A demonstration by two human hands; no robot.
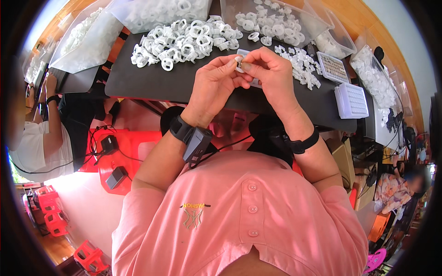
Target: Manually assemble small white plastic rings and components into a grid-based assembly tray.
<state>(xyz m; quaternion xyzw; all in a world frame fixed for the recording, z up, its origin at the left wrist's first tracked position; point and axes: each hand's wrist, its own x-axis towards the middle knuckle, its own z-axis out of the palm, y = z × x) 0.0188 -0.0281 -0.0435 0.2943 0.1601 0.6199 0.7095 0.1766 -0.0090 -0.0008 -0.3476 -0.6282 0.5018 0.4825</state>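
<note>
Over the near edge of the dark table (152, 85), my two hands meet fingertip to fingertip. My left hand (214, 85) pinches a small white plastic part (239, 63) between thumb and fingers. From the other side, the thumb and forefinger of my right hand (271, 73) close on the same part; a small darker spot shows on it, too small to make out. Partly hidden behind my fingers lies a white tray (242, 52). A heap of white ring-shaped plastic parts (189, 43) spreads beyond my left hand. Smaller white plastic pieces (301, 64) lie scattered beyond my right hand.
Clear bins (87, 34) of white parts line the table's far side. To the right stand a tray of small round pieces (334, 68) and a stack of white gridded trays (351, 101). A red stool (133, 138) holds black adapters. Another person (50, 138) sits at left.
</note>
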